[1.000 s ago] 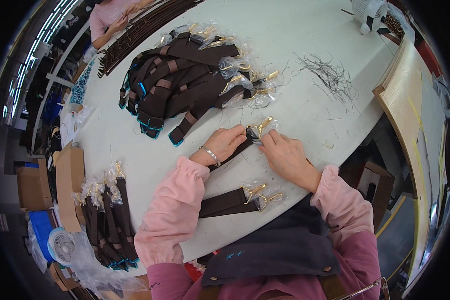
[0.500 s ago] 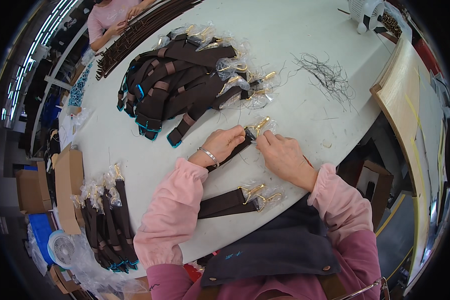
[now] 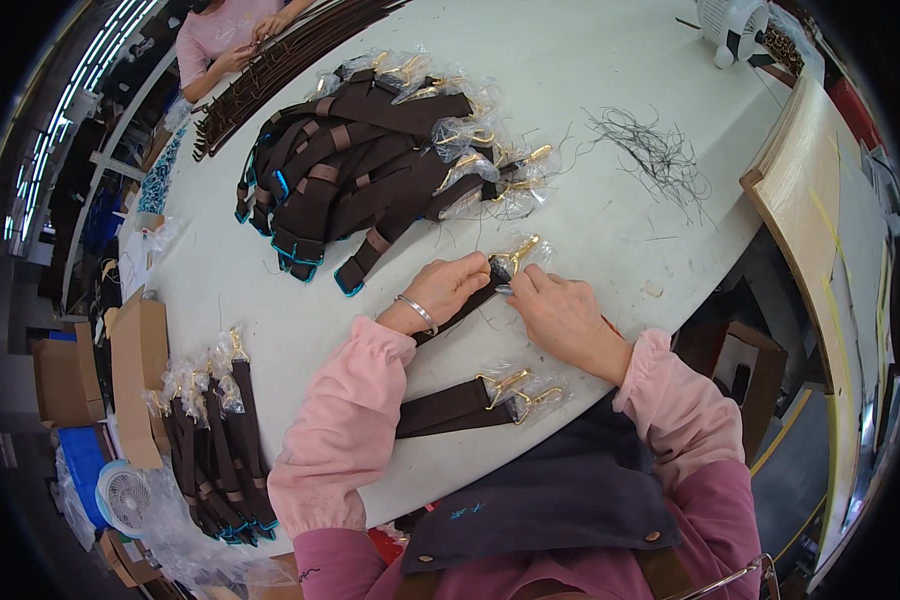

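My left hand (image 3: 446, 290) is closed on a dark brown webbing strap (image 3: 462, 322), near its hook end. A gold snap hook (image 3: 522, 252) in clear plastic film sticks out past the fingers. Close beside it, my right hand (image 3: 567, 315) is closed in a pinch. A small silvery metal tip (image 3: 505, 290) shows at its fingertips and a bit of orange-red by the heel of the hand; the rest of this tool is hidden. Nearer to me lie more brown straps (image 3: 450, 408) with film-wrapped gold hooks.
A large heap of brown straps (image 3: 355, 150) lies at the far left, loose dark threads (image 3: 655, 155) to its right. More straps (image 3: 220, 450) hang at the table's left edge beside a cardboard box (image 3: 138, 380). A white fan (image 3: 732, 28) stands far right; another person (image 3: 232, 45) works far left.
My right hand has shifted slightly left and down, and the silvery metal tip now shows at its fingers. My left hand stays on the strap.
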Motion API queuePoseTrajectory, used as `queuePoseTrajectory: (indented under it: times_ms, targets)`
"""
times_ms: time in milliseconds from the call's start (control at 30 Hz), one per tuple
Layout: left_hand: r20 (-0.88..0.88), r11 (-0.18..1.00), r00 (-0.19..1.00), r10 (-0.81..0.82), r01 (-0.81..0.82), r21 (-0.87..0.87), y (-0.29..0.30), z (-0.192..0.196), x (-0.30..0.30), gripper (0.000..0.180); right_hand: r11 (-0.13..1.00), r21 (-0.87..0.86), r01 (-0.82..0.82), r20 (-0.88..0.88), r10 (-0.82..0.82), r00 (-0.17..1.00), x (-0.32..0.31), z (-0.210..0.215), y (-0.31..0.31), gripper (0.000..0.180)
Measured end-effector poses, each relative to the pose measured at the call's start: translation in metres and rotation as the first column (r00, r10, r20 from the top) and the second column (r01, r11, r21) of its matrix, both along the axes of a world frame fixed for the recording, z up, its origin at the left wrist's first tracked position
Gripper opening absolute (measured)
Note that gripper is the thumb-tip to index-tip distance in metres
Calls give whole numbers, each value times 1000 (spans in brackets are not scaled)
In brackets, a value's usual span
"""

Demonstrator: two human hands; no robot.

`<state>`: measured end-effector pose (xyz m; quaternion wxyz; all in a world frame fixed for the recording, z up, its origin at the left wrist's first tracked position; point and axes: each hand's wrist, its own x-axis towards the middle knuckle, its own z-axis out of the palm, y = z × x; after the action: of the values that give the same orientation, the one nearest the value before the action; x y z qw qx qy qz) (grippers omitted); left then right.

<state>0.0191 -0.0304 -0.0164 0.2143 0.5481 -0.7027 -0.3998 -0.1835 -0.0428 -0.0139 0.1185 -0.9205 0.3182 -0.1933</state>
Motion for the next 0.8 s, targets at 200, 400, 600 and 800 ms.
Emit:
queuePoseTrajectory:
  times_ms: [200, 400, 600, 800]
  targets:
    - [38, 980, 999, 10, -17, 199, -15, 29, -5, 15, 991, 129, -45, 7, 45, 999, -3, 4, 7, 20]
    - [-146, 809, 989, -8, -80, -582, -40, 69, -16, 28, 988, 151, -28, 119, 10, 993, -9, 28, -2, 30]
    - [654, 997, 755, -32, 68, -31, 38, 60, 24, 55, 990, 126, 59, -72, -50, 996, -14, 3, -60, 31]
    - [474, 989, 878, 65, -120, 88, 82, 39, 81, 32, 653, 753, -74, 259, -191, 947, -22, 1, -85, 23]
